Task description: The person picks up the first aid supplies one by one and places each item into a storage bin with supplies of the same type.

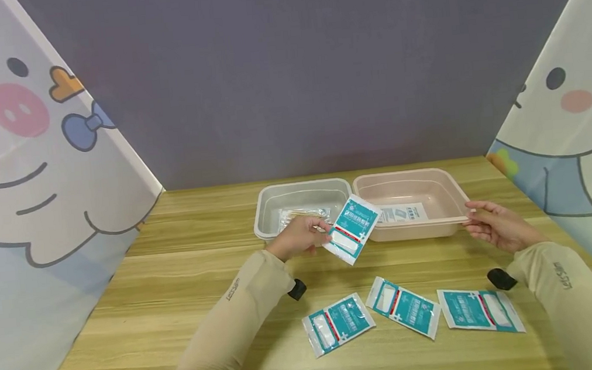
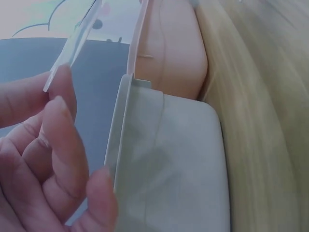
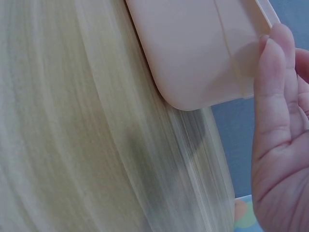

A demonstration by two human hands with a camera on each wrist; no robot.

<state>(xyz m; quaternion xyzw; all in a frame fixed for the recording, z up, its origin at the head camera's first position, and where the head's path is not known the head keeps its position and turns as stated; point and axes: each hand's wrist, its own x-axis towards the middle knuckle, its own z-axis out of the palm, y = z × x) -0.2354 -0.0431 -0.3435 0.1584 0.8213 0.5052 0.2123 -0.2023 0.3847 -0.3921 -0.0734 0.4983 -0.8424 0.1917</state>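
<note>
My left hand (image 1: 300,236) pinches a flat teal-and-white sealed packet (image 1: 354,227) by its lower left edge, between thumb and fingers. The packet is tilted in the air in front of where the two basins meet; edge-on, the packet (image 2: 72,43) shows as a thin sheet in the left wrist view. My right hand (image 1: 500,227) holds the front right corner of the pink basin (image 1: 415,231) at its rim, fingertips against it. Inside that basin lies a white printed packet (image 1: 406,213), partly hidden. The grey basin (image 1: 262,211) holds a clear packet of thin wooden sticks (image 1: 304,214).
Three more teal-and-white packets lie on the wooden table nearer the body: a left packet (image 1: 338,324), a middle packet (image 1: 404,308) and a right packet (image 1: 480,310). A grey wall (image 1: 313,77) rises behind the basins, with cartoon panels on both sides.
</note>
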